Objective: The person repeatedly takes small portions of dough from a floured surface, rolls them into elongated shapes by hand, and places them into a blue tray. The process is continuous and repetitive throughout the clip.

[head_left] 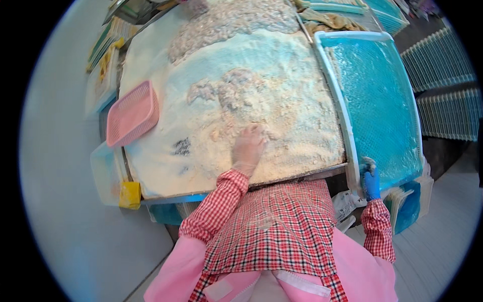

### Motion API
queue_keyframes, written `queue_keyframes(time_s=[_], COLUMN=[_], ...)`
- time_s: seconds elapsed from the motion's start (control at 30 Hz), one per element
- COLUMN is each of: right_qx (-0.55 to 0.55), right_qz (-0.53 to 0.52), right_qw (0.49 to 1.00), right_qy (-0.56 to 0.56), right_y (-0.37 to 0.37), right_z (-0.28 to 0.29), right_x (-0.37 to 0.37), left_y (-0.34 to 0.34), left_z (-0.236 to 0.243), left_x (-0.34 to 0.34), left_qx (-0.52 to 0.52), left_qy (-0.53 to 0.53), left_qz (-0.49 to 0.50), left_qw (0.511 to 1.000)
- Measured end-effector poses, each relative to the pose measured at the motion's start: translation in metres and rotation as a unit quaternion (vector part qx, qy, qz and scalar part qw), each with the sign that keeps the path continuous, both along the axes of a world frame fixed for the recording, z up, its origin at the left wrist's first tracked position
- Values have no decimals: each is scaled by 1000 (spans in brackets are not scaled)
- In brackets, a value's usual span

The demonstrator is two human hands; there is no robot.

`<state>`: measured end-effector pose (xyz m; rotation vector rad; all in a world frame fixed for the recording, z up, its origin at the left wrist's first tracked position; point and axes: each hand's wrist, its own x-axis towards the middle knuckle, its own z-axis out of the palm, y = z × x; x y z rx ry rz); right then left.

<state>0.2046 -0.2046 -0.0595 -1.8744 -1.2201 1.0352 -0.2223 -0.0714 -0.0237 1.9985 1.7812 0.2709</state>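
I logged the left hand on pale powder, and the right hand at the blue tray's near-left corner; I couldn't tell either's grip. Clumps lay beyond the left; 1 pink basket sat leftward.

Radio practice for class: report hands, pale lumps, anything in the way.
Left hand at powdered surface, grip unclear. Right hand at blue tray, near edge. Pale lumps beyond left hand. Pink basket off left, not blocking.

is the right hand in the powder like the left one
No, the right hand is at the near edge of the blue tray.
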Motion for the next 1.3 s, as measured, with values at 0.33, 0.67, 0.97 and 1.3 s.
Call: queue_keyframes(time_s=[0.33,0.67,0.97,1.3], right_qx=[57,74,134,96], right_qz=[-39,379,353,390], right_qw=[986,881,874,910], right_qy=[154,-272,-306,-107], right_y=[117,152,167,171], right_z=[60,20,53,25], right_x=[-109,-253,-245,-286], left_y=[7,-28,-29,-33], left_z=[-62,-15,-27,-31], left_x=[-135,-132,-92,-99], left_qx=[30,81,113,-178], left_qy=[2,68,6,-389], left_qz=[309,-47,86,342], left_qw=[951,993,990,837])
